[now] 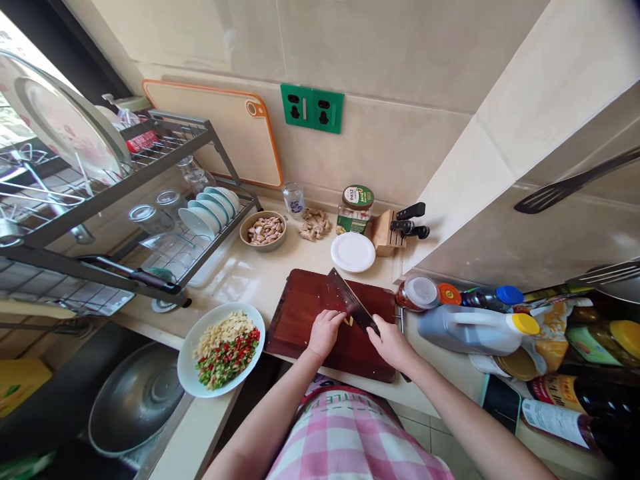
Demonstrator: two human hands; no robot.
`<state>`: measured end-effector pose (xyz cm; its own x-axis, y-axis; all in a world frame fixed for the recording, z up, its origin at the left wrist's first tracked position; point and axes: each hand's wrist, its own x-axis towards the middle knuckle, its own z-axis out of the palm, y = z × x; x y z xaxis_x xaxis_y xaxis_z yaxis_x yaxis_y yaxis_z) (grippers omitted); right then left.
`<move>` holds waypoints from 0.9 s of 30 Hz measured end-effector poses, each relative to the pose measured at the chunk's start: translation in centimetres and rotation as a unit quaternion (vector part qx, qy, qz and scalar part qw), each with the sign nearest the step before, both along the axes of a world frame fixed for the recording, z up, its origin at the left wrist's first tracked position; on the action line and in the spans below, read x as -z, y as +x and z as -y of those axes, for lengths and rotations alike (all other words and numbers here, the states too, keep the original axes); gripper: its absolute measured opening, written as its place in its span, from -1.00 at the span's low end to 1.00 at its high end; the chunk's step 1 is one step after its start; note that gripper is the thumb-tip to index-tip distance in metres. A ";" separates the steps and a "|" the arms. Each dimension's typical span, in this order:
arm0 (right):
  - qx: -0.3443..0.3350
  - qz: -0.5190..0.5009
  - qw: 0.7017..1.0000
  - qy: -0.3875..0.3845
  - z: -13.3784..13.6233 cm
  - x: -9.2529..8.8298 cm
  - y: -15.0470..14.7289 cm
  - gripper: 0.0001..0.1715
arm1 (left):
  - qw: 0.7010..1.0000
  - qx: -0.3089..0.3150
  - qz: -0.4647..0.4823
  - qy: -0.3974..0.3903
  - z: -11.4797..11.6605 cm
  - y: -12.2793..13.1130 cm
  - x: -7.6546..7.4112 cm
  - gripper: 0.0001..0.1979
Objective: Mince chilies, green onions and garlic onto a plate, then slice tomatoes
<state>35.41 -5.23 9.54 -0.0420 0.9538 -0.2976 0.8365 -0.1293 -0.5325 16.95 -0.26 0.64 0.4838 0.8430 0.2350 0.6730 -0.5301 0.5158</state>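
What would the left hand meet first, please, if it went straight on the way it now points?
Most likely the knife blade, just ahead of the left hand; the exact gap is unclear.

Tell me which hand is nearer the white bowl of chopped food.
Left. The left hand is over the cutting board, right of the white bowl; the right hand, holding the knife, is farther right.

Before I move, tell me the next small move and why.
Probably ease the left hand back a little: it rests by the pale yellow pieces on the reddish-brown cutting board and appears close to the cutting edge of the cleaver that the right hand grips.
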 end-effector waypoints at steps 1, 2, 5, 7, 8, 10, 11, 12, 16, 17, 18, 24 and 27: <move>0.000 0.001 1.000 0.005 0.3 -0.2 0.1 -0.83 | 1.000 -0.012 0.020 -0.010 0.0 -0.2 -0.3 -0.76; 0.001 0.003 1.000 0.007 0.6 -0.3 0.2 -0.83 | 0.998 -0.031 0.048 -0.020 -0.1 -0.6 -0.7 -0.79; 0.001 0.020 1.000 0.023 1.8 -0.3 0.0 -0.85 | 0.980 -0.127 0.149 -0.026 -1.3 -2.7 -3.4 -0.84; -0.003 0.034 0.998 0.043 2.7 -0.1 -0.4 -0.87 | 0.964 -0.182 0.195 -0.005 -2.9 -4.2 -6.3 -0.83; -0.007 0.041 0.998 0.052 3.2 0.1 -0.6 -0.86 | 0.963 -0.183 0.197 0.005 -3.8 -4.6 -7.9 -0.82; -0.020 0.060 0.996 0.060 3.9 0.6 -1.0 -0.80 | 0.983 -0.101 0.150 -0.013 -5.5 -4.6 -10.9 -0.83; -0.026 0.073 0.995 0.061 4.2 0.8 -1.1 -0.79 | 0.994 -0.023 0.101 -0.039 -6.2 -4.2 -11.9 -0.84; -0.032 0.087 0.994 0.061 4.4 1.0 -1.3 -0.79 | 0.995 0.060 0.043 -0.067 -6.7 -3.4 -12.6 -0.86; -0.055 0.137 0.986 0.075 4.8 1.6 -2.1 -0.79 | 0.938 0.278 -0.146 -0.146 -7.2 0.3 -11.4 -0.84; -0.058 0.147 0.984 0.080 4.8 1.7 -2.2 -0.79 | 0.928 0.296 -0.164 -0.158 -7.1 1.0 -10.5 -0.84; -0.059 0.156 0.982 0.084 4.8 1.8 -2.4 -0.79 | 0.922 0.305 -0.172 -0.168 -7.0 1.6 -9.6 -0.84; -0.063 0.185 0.976 0.092 5.0 2.1 -3.4 -0.82 | 0.917 0.314 -0.176 -0.174 -7.3 2.8 -6.4 -0.81; -0.072 0.183 0.976 0.096 5.5 2.2 -3.5 -0.83 | 0.920 0.310 -0.174 -0.165 -7.2 3.0 -6.0 -0.80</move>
<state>31.90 -10.68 7.36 -0.1039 0.9856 -0.1334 0.9774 0.0763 -0.1971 19.99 6.95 6.66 0.8934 0.3778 -0.2433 0.4487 -0.7208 0.5283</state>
